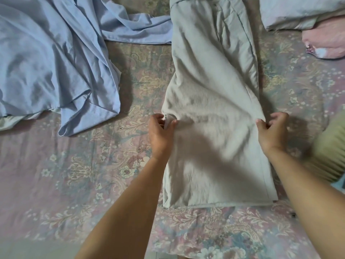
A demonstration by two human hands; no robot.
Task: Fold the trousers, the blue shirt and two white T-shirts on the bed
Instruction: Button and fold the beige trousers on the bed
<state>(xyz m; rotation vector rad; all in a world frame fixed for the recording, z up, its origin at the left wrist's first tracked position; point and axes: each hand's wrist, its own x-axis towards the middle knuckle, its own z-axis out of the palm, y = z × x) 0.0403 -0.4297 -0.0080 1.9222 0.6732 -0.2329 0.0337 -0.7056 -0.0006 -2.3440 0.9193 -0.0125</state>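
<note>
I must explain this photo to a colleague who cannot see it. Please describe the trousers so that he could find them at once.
On the floral bed sheet, look right of the middle: the trousers lie as one long strip running away from the person. The left hand and the right hand pinch their two side edges. They are pale grey-green and flat, unlike the crumpled blue shirt at the left.

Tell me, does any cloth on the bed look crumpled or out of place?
Yes. The blue shirt lies crumpled in a heap at the far left, one part trailing toward the trousers. The trousers lie flat, with the left hand and right hand pinching their edges.
</note>
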